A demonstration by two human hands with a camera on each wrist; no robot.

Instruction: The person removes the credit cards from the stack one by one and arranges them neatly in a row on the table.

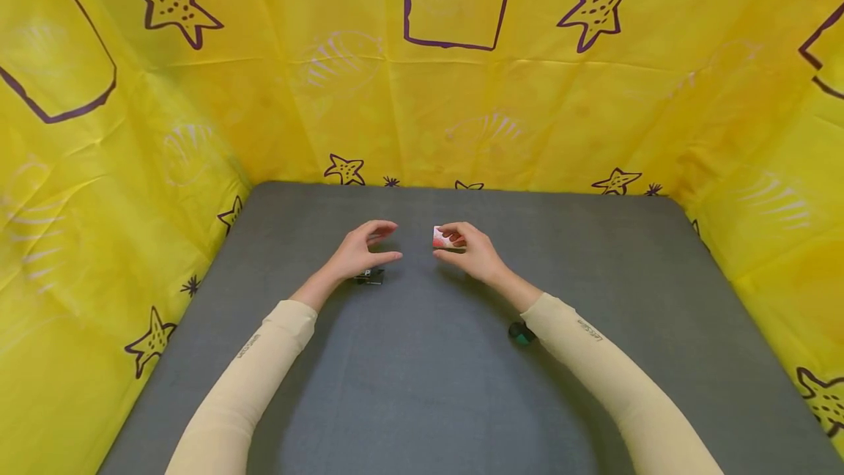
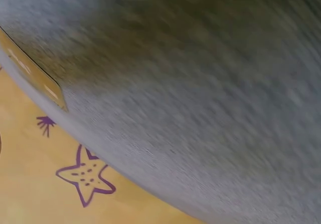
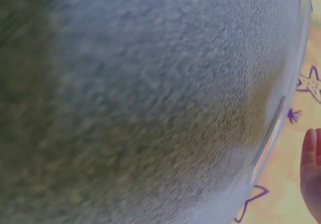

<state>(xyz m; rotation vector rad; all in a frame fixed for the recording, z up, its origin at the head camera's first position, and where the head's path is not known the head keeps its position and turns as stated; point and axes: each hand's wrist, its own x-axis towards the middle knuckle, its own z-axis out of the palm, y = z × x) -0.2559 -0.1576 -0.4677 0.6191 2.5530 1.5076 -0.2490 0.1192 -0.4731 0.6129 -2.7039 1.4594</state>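
My left hand (image 1: 356, 253) hovers over the table's left middle, thumb and fingers spread apart with nothing between them. Under its wrist side lies a small black box (image 1: 374, 278) with white lettering, partly covered by the hand. My right hand (image 1: 480, 255) is level with it on the other side, fingers bent loosely and thumb apart. Its fingers overlap a small white box with a pink-red print (image 1: 438, 237) in the head view. In the right wrist view, the fingers (image 3: 309, 151) show at the edge, separate from a thin flat item (image 3: 268, 141) on the table.
A dark round object with a green part (image 1: 521, 333) sits beside the right forearm. The grey table (image 1: 409, 387) is enclosed by yellow cloth (image 1: 422, 116) with starfish drawings at the back and sides. A flat, shiny yellowish item (image 2: 35, 76) shows in the left wrist view.
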